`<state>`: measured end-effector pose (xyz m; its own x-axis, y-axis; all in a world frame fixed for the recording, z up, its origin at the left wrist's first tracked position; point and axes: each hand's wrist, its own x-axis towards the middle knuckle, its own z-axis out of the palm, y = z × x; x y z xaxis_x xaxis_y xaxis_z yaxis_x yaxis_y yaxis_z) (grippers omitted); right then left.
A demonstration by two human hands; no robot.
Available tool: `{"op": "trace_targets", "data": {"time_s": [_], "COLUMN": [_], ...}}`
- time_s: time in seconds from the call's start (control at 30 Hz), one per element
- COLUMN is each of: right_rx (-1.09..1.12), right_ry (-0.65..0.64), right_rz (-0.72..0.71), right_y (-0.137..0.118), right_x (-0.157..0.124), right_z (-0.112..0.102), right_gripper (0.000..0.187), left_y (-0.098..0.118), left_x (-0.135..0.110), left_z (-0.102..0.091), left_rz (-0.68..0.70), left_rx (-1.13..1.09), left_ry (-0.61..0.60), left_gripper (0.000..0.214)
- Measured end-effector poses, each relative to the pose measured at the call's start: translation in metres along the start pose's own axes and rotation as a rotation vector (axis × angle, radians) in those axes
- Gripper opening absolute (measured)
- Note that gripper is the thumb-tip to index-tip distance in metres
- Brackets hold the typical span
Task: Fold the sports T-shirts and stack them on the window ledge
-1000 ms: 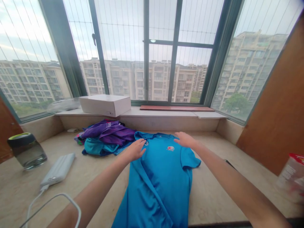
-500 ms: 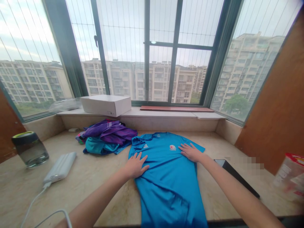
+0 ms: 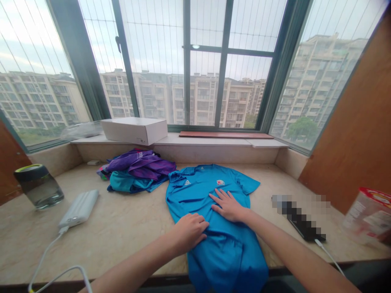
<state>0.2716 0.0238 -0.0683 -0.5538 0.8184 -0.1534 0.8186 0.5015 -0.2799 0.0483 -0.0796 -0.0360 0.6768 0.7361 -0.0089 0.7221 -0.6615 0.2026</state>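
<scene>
A bright blue polo shirt (image 3: 198, 191) lies face up on the stone bay-window ledge (image 3: 128, 228), collar toward the window and hem hanging over the near edge. My right hand (image 3: 227, 205) lies flat on the shirt's middle with fingers stretched out. At the shirt's left side my left hand (image 3: 190, 231) rests with its fingers curled down over the fabric, which is bunched beside it. The shirt's left sleeve is tucked under.
A heap of purple and teal clothes (image 3: 139, 169) lies left of the shirt. A white power bank (image 3: 80, 207) with cable and a dark jar (image 3: 38, 187) sit far left. A white box (image 3: 134, 130) rests on the sill. A phone (image 3: 302, 221) and a plastic container (image 3: 371, 215) are at right.
Both hands have slid down the shirt from the shoulders toward its middle. The left hand's fingers went from spread flat to curled on the fabric.
</scene>
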Motion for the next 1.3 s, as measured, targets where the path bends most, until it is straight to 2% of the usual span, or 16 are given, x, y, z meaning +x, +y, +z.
{"op": "trace_targets", "data": {"time_s": [0.07, 0.13, 0.23, 0.33, 0.4, 0.47, 0.53, 0.57, 0.67, 0.73, 0.8, 0.87, 0.97, 1.03, 1.2, 1.3], "right_rx": [0.001, 0.002, 0.009, 0.024, 0.035, 0.051, 0.07, 0.079, 0.1, 0.11, 0.11, 0.096, 0.076, 0.059, 0.022, 0.03], "right_ry": [-0.009, -0.012, -0.023, -0.032, -0.038, -0.047, -0.063, -0.071, -0.114, -0.124, -0.041, 0.079, 0.117, 0.103, 0.153, 0.163], "right_rz": [-0.002, -0.009, -0.041, -0.075, -0.1, -0.122, -0.145, -0.159, -0.216, -0.238, -0.176, 0.018, 0.313, 0.395, 0.375, 0.324], "right_y": [0.002, 0.003, 0.006, 0.009, 0.01, 0.011, 0.011, 0.01, 0.011, 0.014, 0.019, 0.026, 0.04, 0.05, 0.074, 0.085], "right_x": [0.0, 0.0, -0.002, -0.004, -0.005, -0.007, -0.012, -0.015, -0.023, -0.023, -0.015, -0.001, 0.025, 0.04, 0.065, 0.072], "right_z": [-0.002, -0.004, -0.005, -0.006, -0.006, -0.006, -0.007, -0.008, -0.019, -0.03, -0.04, -0.045, -0.039, -0.028, -0.01, -0.008], "right_gripper": [0.073, 0.074, 0.074, 0.073, 0.071, 0.068, 0.066, 0.065, 0.065, 0.063, 0.059, 0.062, 0.073, 0.077, 0.076, 0.076], "left_y": [0.002, -0.003, -0.022, -0.045, -0.057, -0.064, -0.07, -0.073, -0.086, -0.099, -0.115, -0.13, -0.154, -0.172, -0.213, -0.216], "left_x": [-0.006, -0.019, -0.051, -0.085, -0.099, -0.099, -0.082, -0.068, -0.011, 0.03, 0.065, 0.091, 0.114, 0.123, 0.15, 0.166], "left_z": [-0.007, -0.024, -0.062, -0.095, -0.108, -0.112, -0.107, -0.102, -0.073, -0.051, -0.031, -0.018, -0.009, -0.008, -0.016, -0.017], "left_rz": [-0.074, -0.058, 0.025, -0.171, -0.308, -0.379, -0.36, -0.316, -0.159, -0.155, -0.168, -0.197, -0.29, -0.372, -0.555, -0.599], "left_rx": [-0.014, -0.111, -0.307, -0.351, -0.325, -0.361, -0.387, -0.359, -0.144, -0.014, 0.063, 0.09, 0.119, 0.141, 0.197, 0.223], "left_ry": [-0.014, -0.042, -0.221, -0.405, -0.436, -0.452, -0.421, -0.362, -0.059, 0.06, 0.093, 0.107, 0.12, 0.127, 0.188, 0.237], "left_gripper": [0.025, 0.022, 0.015, 0.028, 0.031, 0.033, 0.038, 0.039, 0.037, 0.038, 0.042, 0.046, 0.05, 0.054, 0.06, 0.064]}}
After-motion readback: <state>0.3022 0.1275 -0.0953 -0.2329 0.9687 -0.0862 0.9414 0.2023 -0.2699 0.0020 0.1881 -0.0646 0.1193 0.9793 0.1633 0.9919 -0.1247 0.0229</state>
